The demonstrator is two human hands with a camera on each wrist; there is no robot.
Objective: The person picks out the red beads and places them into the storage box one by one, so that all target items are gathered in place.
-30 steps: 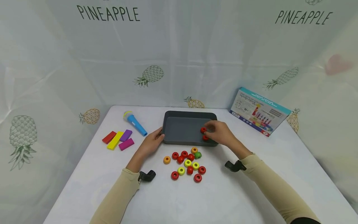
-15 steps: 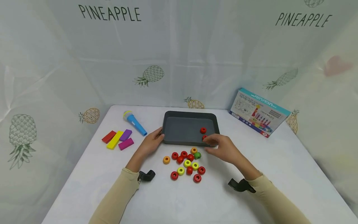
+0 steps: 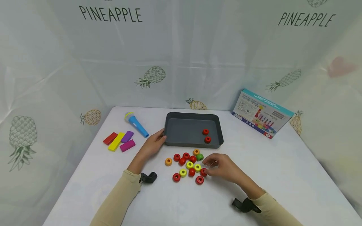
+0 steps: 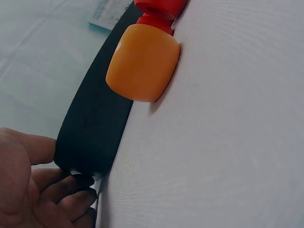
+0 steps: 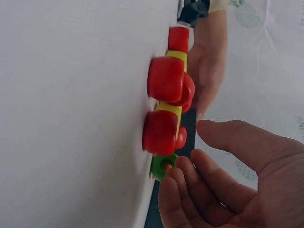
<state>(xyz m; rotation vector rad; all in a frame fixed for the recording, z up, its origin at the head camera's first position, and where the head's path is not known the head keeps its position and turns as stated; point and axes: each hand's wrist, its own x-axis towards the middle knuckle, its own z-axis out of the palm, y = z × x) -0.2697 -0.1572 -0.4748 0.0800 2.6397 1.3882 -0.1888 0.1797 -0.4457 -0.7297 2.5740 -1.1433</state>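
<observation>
Beads: loose cluster (image 3: 189, 165) on table in front of dark tray (image 3: 193, 144), two red beads (image 3: 206, 136) already inside. Left hand (image 3: 153, 145) grips tray's near-left corner. Right hand (image 3: 223, 166) empty, fingers loosely curled, at red bead (image 3: 203, 172). Step, likely: picking next red; needs thumb-finger pinch.

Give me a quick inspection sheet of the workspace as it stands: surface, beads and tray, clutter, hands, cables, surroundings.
Surface: white table, flat and well lit.
Job's things: dark grey tray holds two red beads; loose pile of beads in red, yellow, orange and green lies in front of it.
Clutter: toy microphone, coloured blocks, printed box.
Hands: left hand holds the tray's near left corner; right hand open, empty, fingertips at the pile's right edge.
Cables: nothing seen.
Surroundings: pale curtain with pineapple print encloses the table.
</observation>
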